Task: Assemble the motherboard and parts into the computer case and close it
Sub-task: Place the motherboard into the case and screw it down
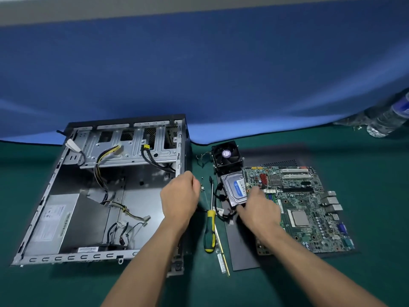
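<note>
The open computer case [99,191] is seen lying on its side at the left of the frame on the green bench [365,273], its floor bare apart from the power supply [57,220] at lower left and loose cables [124,220] trailing across the middle. The motherboard [305,209] is laid flat at the right of the frame on the dark side panel [241,247], well apart from the case. The hard drive [235,188] is propped against the board's left edge, with the cooler fan [226,155] just above it. A screwdriver [210,227] and a memory stick [222,260] are laid between case and panel, and small screws [202,185] are scattered near the screwdriver tip. The left hand [180,198] is held over the case's right wall with fingers curled; whether anything is pinched in it cannot be told. The right hand [257,209] is placed on the lower edge of the hard drive, fingers spread and lightly bent; a firm grip is not plainly shown. The step in hand is judged to be clearing the drive off the board so the board can be lifted. It would be best done by taking the drive by its side edges, with its attached cable kept free of the board's components. The case cables should be swept aside before the board is lowered in.
</note>
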Demonstrator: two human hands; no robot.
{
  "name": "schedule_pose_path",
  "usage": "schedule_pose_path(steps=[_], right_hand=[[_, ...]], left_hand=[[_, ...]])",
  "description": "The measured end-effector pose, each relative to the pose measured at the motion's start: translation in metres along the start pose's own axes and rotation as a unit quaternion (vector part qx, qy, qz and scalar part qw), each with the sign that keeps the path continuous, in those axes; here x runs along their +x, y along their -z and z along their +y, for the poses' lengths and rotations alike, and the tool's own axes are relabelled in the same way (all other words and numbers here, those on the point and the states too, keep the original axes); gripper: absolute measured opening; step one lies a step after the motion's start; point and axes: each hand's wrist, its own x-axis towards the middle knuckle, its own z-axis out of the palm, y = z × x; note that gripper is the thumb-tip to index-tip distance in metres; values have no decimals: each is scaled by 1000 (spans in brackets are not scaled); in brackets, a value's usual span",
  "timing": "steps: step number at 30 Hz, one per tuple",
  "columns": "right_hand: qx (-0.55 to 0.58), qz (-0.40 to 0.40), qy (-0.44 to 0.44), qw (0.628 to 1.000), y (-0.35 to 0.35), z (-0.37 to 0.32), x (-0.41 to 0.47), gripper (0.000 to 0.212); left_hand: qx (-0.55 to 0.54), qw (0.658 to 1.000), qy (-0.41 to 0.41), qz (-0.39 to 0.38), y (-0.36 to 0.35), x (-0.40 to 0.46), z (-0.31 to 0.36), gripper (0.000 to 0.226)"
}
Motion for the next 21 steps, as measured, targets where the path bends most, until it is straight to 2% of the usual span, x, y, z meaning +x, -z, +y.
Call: schedule_pose_path(steps=[5,9,15,18,21], right_hand=[[-70,-56,-51,995,-20,31,-1,52],[-102,-72,-19,992,-21,33,0,53],[-154,-60,34,986,-26,40,-5,55],[-112,-53,53,991,-20,44,-10,55],[-31,-32,54,998,-2,48,-17,56]], left_hand=[[-7,1000,9,14,5,-7,6,33],[-42,997,63,15,9,-17,14,33],[-26,997,67,-25,15,-29,22,36],[-44,995,76,-40,11,-34,31,36],[-151,972,112,-140,0,-38,56,33]])
